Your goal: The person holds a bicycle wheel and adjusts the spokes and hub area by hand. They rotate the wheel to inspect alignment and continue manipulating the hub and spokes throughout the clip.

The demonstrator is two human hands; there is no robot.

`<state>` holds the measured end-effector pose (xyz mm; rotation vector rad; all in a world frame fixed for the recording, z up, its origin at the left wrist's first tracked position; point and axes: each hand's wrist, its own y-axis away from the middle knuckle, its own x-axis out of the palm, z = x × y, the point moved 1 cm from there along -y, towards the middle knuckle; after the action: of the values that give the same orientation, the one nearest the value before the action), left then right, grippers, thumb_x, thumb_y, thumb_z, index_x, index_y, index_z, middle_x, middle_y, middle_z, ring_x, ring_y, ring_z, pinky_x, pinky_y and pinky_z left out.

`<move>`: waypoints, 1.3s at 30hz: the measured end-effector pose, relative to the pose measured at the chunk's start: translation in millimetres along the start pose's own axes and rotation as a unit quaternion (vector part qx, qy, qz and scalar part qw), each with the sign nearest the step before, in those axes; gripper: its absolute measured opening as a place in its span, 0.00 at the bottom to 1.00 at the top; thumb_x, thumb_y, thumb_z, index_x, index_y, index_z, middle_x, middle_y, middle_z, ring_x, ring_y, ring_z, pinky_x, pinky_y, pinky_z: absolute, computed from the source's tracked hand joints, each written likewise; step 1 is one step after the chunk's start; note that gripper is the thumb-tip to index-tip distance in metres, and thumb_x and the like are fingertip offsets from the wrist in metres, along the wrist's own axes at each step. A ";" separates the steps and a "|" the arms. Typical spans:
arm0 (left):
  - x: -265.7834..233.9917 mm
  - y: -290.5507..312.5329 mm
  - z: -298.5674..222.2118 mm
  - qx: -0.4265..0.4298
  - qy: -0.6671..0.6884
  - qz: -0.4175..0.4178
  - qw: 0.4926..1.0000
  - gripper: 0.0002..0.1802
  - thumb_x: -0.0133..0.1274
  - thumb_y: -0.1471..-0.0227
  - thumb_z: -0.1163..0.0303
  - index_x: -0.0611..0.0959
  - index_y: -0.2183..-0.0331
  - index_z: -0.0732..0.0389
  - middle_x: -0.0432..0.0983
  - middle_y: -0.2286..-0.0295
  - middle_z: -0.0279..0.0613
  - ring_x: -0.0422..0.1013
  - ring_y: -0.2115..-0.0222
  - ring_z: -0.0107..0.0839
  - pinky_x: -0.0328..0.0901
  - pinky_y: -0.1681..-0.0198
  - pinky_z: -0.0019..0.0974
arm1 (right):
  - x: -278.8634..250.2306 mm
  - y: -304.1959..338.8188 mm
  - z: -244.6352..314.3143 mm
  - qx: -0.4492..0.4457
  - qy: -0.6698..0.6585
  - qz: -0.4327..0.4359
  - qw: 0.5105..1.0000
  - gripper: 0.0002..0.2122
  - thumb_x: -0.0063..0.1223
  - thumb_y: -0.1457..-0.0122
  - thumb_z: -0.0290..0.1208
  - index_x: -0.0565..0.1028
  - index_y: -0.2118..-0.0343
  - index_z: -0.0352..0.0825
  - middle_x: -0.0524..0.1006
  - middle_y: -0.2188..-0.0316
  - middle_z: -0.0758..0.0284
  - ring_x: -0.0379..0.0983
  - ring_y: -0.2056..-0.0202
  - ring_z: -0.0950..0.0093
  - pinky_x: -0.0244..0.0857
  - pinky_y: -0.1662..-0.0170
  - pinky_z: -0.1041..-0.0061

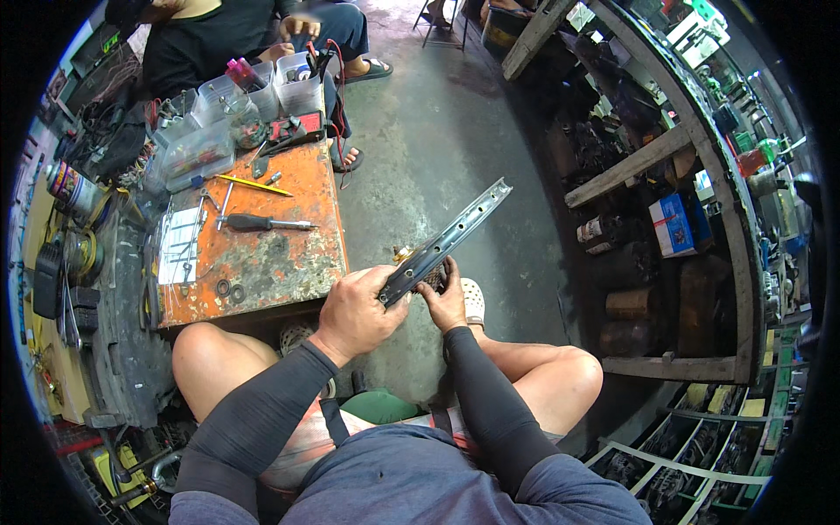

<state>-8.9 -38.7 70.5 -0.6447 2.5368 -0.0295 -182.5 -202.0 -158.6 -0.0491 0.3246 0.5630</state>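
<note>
Between my knees, a long dark metal bar (pixel 451 234) with a row of holes slants up to the right. My left hand (pixel 357 313) is closed around its near end, thumb along the side. Close against the bar's underside, my right hand (pixel 445 300) has its fingers curled on it and on a dark, rough-looking part partly hidden there. A small brass-coloured piece (pixel 402 254) shows beside the bar's left edge, above my left hand.
To the left stands a worn orange table (pixel 297 232) with a black-handled screwdriver (pixel 254 222), yellow pencil (pixel 254 185), paper sheet (pixel 179 245) and metal rings (pixel 237 295). Plastic tubs (pixel 299 87) fill its far end, by a seated person (pixel 210 48). A wooden shelf (pixel 630 164) stands right.
</note>
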 end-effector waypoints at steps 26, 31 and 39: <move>59.2 64.7 -27.5 -0.020 0.031 0.110 0.993 0.11 0.68 0.46 0.60 0.87 0.64 0.55 0.80 0.69 0.44 0.82 0.70 0.52 0.78 0.65 0.52 | 10.5 26.6 -91.3 0.225 -0.136 -0.195 0.945 0.36 0.30 0.20 0.60 0.79 0.41 0.27 0.85 0.49 0.54 0.82 0.52 0.58 0.74 0.44 0.59; 59.7 60.1 -25.9 -0.032 0.041 0.092 0.994 0.11 0.69 0.47 0.61 0.87 0.65 0.55 0.80 0.69 0.45 0.82 0.70 0.52 0.78 0.65 0.52 | 11.3 19.7 -97.1 0.232 -0.158 -0.193 0.940 0.36 0.29 0.21 0.64 0.80 0.42 0.32 0.85 0.50 0.56 0.82 0.52 0.60 0.76 0.45 0.56; 32.1 17.3 -18.5 -0.014 0.033 0.030 0.999 0.12 0.70 0.49 0.66 0.87 0.68 0.65 0.78 0.74 0.53 0.77 0.73 0.54 0.71 0.67 0.50 | 19.1 -16.5 -10.0 0.366 -0.405 -0.048 0.837 0.37 0.27 0.23 0.70 0.81 0.44 0.40 0.86 0.53 0.60 0.83 0.51 0.61 0.77 0.48 0.52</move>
<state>-49.8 -39.7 68.6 -0.5859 2.6223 0.0053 -161.5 -207.4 -174.7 0.8977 -0.3129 0.2872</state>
